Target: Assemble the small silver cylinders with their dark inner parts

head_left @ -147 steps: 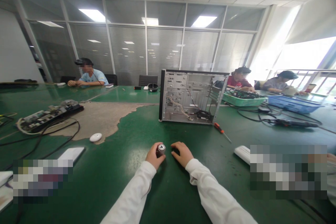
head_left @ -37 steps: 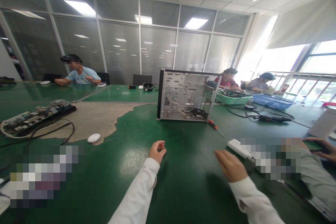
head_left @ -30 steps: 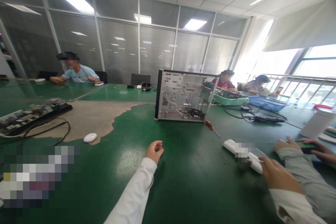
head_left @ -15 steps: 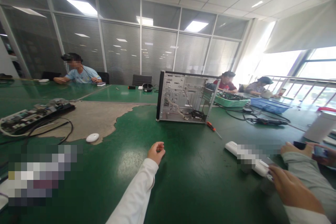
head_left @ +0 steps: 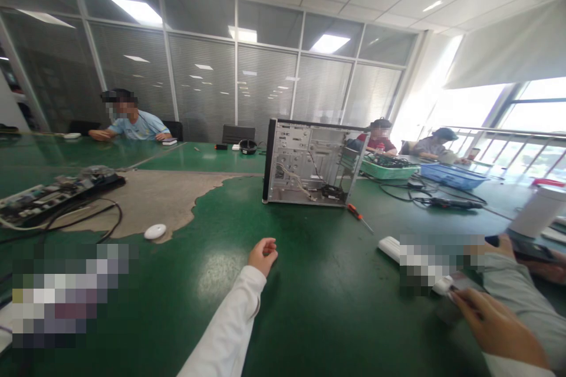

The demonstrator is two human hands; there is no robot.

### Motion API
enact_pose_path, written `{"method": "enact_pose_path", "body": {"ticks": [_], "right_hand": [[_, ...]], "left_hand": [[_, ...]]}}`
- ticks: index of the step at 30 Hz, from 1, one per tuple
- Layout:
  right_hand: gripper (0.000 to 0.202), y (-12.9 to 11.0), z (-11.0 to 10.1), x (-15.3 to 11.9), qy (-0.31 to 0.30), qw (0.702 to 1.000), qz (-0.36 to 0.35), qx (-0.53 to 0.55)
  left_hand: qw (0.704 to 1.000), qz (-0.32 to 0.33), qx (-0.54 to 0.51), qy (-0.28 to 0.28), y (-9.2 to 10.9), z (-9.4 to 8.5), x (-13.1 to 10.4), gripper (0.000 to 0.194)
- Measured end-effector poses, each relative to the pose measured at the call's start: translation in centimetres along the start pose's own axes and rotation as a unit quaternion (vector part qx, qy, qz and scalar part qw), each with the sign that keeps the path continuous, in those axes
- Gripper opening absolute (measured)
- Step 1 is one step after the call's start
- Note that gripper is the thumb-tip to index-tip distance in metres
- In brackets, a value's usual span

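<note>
Green table (head_left: 318,294): spanning the foreground and carrying the items below.
Open computer case (head_left: 327,156): standing upright beyond the hands, interior facing the camera.
Blue basket (head_left: 455,178): sitting at the far right, with the smaller green basket (head_left: 389,173) sitting beside it, holding cables.
White bar (head_left: 391,247): lying at an angle on the right side, its middle being masked by blur. Its near end is meeting the fingertips of the right hand (head_left: 504,321).
Right hand: drawing thumb and fingers together there. Cannot tell whether it is gripping the bar, something small, or nothing.
Left hand (head_left: 262,256): resting near centre, curling loosely, nothing visible between its fingers.
Screwdriver (head_left: 355,212): lying just beside the case's lower right corner.
White disc (head_left: 155,232): lying well to the left, the smallest item noted.

Handling, my judgement: the fingertip contact is calling for a light, square pinch at the bar's end, wrist low, without dragging the bar. A co-worker's sleeve (head_left: 513,288) is crowding close, so the elbow is needing room.
</note>
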State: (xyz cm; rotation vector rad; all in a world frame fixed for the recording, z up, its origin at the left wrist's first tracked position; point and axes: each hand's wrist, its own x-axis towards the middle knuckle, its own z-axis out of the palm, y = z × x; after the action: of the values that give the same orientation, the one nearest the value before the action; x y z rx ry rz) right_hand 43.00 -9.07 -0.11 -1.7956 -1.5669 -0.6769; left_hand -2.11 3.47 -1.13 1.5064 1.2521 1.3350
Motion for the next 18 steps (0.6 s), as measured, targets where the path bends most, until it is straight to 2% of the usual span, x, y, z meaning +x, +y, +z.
{"method": "enact_pose_path", "body": {"ticks": [2, 5, 9, 11, 14, 18], "right_hand": [[0.021, 0.4, 0.7, -0.8, -0.025, 1.0, -0.011, -0.011], [0.034, 0.2, 1.7, -2.1, -0.007, 1.0, 0.007, -0.018], [0.047, -1.8, 2.3, -3.4, 0.013, 1.0, 0.0, -0.016], [0.045, -3.8, 2.2, -3.6, -0.008, 1.0, 0.004, 0.017], [0.04, -8.2, 2.1, -3.3, -0.045, 0.995, -0.004, 0.09], [0.033, -15.4, 2.3, -2.0, -0.099, 0.975, -0.088, 0.177]], "left_hand": [[1.0, 0.001, 0.001, -0.001, 0.0, 0.0, 0.0, 0.029], [1.0, -0.005, 0.002, 0.007, 0.1, 0.0, -0.1, 0.028], [1.0, -0.006, 0.001, 0.006, 0.4, 0.1, -0.1, 0.027], [1.0, -0.01, 0.002, 0.008, 0.5, 0.1, -0.2, 0.027], [1.0, -0.013, -0.001, 0.01, 0.6, 0.1, -0.2, 0.026], [1.0, -0.006, 0.001, 0.005, 0.7, 0.1, -0.3, 0.026]]}}
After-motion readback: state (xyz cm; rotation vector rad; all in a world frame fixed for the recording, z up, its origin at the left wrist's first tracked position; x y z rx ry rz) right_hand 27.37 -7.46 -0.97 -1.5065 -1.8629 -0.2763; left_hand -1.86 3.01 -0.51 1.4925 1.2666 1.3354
